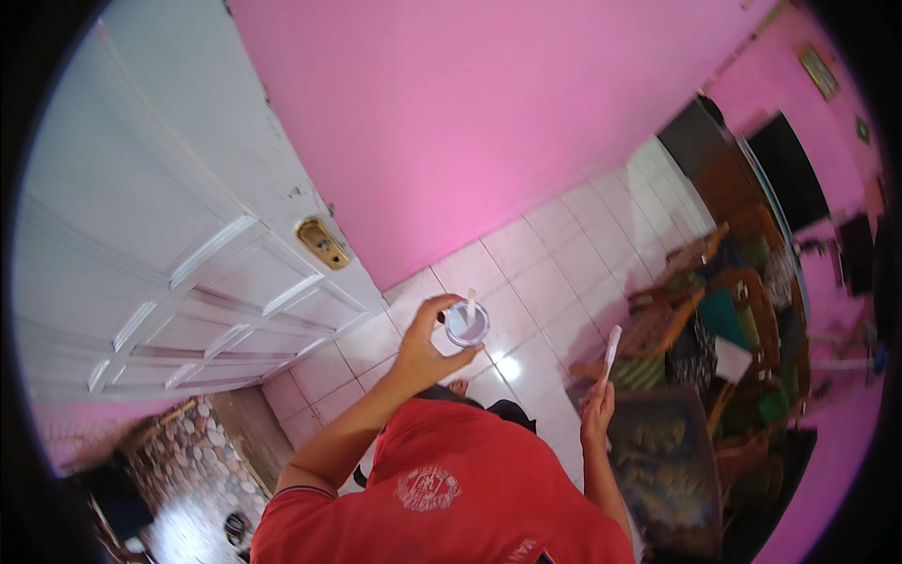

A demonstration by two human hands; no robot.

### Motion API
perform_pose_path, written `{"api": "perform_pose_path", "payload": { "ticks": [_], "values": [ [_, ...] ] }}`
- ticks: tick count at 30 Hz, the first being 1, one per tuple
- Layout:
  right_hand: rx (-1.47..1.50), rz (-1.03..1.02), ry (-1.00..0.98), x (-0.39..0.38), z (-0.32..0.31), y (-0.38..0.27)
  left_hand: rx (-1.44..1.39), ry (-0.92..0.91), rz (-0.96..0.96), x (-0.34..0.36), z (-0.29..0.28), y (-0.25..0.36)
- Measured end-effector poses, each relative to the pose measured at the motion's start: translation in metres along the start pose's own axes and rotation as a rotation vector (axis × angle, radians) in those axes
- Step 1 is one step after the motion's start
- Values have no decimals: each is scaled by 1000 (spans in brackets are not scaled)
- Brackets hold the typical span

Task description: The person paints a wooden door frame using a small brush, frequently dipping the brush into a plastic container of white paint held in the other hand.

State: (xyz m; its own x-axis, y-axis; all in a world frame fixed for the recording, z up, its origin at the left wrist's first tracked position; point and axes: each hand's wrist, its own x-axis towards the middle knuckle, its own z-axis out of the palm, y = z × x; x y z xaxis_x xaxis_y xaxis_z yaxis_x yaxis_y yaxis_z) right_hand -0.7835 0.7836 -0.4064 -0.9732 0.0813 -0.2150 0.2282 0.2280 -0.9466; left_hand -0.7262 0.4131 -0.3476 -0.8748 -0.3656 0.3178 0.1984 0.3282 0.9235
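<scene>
My left hand [430, 343] is closed round a small clear round cup [467, 331], its fingers and thumb curled about the sides. Pale stuff lies inside the cup, and a short whitish stick [472, 303] stands up out of it. Off to the right, my right hand [596, 414] grips a slim white stick-like tool [614, 350] by its lower end, with the tip pointing up. Whether that tool is a brush or a spatula cannot be made out. The two hands are well apart.
A white panelled door [188, 207] with a brass lock plate [321, 242] stands at the left beside a pink wall [451, 122]. Pale tiles [564, 254] cover the floor. Wooden chairs [742, 291] and a dark table [662, 461] crowd the right. Pebbled ground [188, 442] shows lower left.
</scene>
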Motion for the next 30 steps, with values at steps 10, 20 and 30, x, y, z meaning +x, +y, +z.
{"api": "perform_pose_path", "payload": {
  "ticks": [10, 20, 30],
  "values": [
    [-60, -508, -717, 181, 149, -100, 198, 391, -185, 32, 44, 16],
    [275, -1099, -1360, 185, 314, -247, 470, 1052, -430, -17, 115, 51],
    [494, -1122, -1398, 105, 399, -308, 479, 1546, -476, -89, 205, 87]
  ]
}}
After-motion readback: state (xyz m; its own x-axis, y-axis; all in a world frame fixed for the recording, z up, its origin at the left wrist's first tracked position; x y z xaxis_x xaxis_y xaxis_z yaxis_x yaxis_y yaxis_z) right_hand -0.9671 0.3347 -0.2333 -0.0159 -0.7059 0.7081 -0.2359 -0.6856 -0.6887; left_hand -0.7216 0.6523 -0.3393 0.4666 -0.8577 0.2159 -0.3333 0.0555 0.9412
